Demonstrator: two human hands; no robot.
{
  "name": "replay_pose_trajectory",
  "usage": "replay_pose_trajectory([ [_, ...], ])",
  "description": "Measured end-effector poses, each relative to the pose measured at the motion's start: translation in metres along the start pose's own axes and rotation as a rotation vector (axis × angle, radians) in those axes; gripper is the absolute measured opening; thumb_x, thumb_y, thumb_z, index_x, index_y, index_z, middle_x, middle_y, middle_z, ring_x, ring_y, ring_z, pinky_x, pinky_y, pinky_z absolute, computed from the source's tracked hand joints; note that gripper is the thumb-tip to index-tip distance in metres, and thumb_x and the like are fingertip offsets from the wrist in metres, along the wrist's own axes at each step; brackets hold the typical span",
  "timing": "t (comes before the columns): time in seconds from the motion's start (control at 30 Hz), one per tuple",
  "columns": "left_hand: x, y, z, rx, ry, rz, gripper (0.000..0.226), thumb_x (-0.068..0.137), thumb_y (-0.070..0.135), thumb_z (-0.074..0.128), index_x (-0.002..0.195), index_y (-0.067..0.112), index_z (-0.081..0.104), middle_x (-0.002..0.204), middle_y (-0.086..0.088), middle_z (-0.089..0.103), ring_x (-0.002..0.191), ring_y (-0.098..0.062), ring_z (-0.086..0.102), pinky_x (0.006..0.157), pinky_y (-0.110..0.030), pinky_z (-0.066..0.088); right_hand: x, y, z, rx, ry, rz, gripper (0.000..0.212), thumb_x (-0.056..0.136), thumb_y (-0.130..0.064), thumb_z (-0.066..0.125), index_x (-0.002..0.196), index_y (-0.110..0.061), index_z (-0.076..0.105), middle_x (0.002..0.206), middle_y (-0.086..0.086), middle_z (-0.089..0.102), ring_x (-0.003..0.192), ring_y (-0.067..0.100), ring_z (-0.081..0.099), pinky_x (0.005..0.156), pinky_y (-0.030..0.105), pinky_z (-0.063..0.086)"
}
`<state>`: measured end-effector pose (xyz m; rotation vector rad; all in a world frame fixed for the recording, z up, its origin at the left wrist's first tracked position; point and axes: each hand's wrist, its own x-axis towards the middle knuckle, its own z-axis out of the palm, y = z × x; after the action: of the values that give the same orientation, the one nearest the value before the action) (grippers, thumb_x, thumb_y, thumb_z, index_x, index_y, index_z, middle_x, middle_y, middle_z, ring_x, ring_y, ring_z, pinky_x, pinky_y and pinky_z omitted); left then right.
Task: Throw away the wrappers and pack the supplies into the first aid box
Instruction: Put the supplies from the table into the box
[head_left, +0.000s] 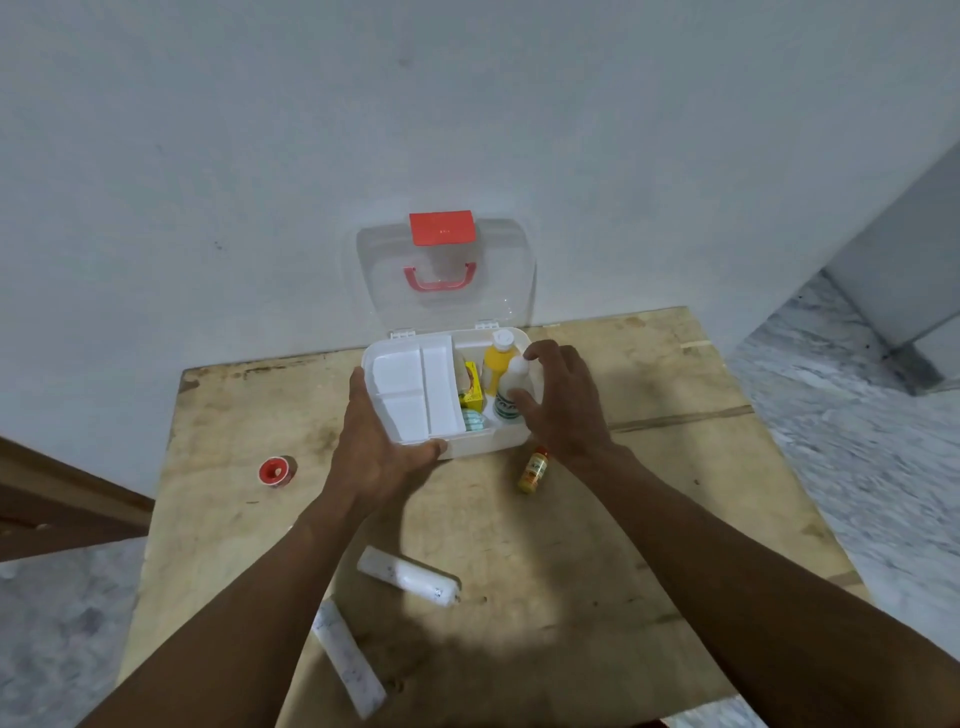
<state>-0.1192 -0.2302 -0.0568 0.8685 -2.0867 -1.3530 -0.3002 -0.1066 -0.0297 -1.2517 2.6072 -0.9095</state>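
Note:
A white first aid box (483, 441) stands open at the table's far edge, its clear lid (447, 270) with a red latch leaning on the wall. A white divider tray (415, 387) fills its left half. On the right side stand a yellow bottle (497, 364), a white bottle (511, 392), a yellow carton (471, 389) and a teal roll (472, 420). My left hand (379, 441) grips the box's near left corner. My right hand (561, 400) wraps its fingers around the white bottle inside the box.
On the wooden table (675, 467) lie a small yellow bottle with a red cap (535, 470), a red tape roll (275, 472), and two white wrapped bandage rolls (410, 576) (348, 660) near the front. Marble floor surrounds the table.

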Motion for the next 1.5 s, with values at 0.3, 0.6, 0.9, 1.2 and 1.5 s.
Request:
replay_pose_trajectory([
  [0.3, 0.003, -0.010, -0.004, 0.022, -0.008, 0.008, 0.100, 0.053, 0.029, 0.089, 0.133, 0.020, 0.030, 0.118, 0.014, 0.045, 0.107, 0.009, 0.047, 0.078, -0.003, 0.041, -0.039, 0.002, -0.011, 0.018, 0.128, 0.243, 0.026, 0.089, -0.010, 0.060, 0.115, -0.010, 0.056, 0.110, 0.012, 0.059, 0.095, 0.030, 0.061, 0.081, 0.038, 0.047],
  [0.6, 0.008, -0.020, -0.003, 0.053, 0.007, 0.004, 0.101, 0.054, 0.015, 0.095, 0.133, 0.012, 0.031, 0.121, 0.007, 0.043, 0.110, -0.005, 0.047, 0.077, 0.001, 0.035, -0.054, 0.002, -0.001, -0.004, -0.109, 0.547, 0.033, 0.092, -0.023, 0.061, 0.120, -0.008, 0.053, 0.119, 0.013, 0.064, 0.114, 0.033, 0.057, 0.088, 0.036, 0.044],
  [0.9, 0.003, -0.007, -0.003, 0.021, -0.006, -0.008, 0.099, 0.052, 0.028, 0.088, 0.131, 0.027, 0.028, 0.119, 0.021, 0.044, 0.106, 0.022, 0.044, 0.079, 0.004, 0.038, -0.038, 0.013, 0.014, -0.005, -0.318, 0.626, 0.039, 0.092, -0.027, 0.058, 0.122, -0.005, 0.046, 0.122, 0.019, 0.060, 0.116, 0.037, 0.056, 0.089, 0.038, 0.046],
  [1.2, 0.001, -0.004, -0.002, 0.012, -0.006, 0.008, 0.096, 0.054, 0.026, 0.087, 0.130, 0.025, 0.029, 0.116, 0.025, 0.042, 0.105, 0.023, 0.044, 0.077, 0.005, 0.039, -0.043, 0.011, 0.009, 0.073, -0.280, 0.617, 0.024, 0.083, -0.019, 0.061, 0.105, -0.013, 0.052, 0.102, 0.010, 0.066, 0.101, 0.033, 0.061, 0.086, 0.039, 0.051],
  [1.5, 0.000, -0.004, -0.003, -0.001, 0.010, -0.019, 0.094, 0.050, 0.024, 0.085, 0.125, 0.027, 0.030, 0.118, 0.009, 0.047, 0.101, 0.019, 0.047, 0.075, -0.003, 0.040, -0.070, -0.012, -0.014, 0.223, 0.137, 0.482, 0.030, 0.076, -0.021, 0.067, 0.093, -0.030, 0.044, 0.074, -0.006, 0.069, 0.071, 0.024, 0.070, 0.075, 0.043, 0.058],
])
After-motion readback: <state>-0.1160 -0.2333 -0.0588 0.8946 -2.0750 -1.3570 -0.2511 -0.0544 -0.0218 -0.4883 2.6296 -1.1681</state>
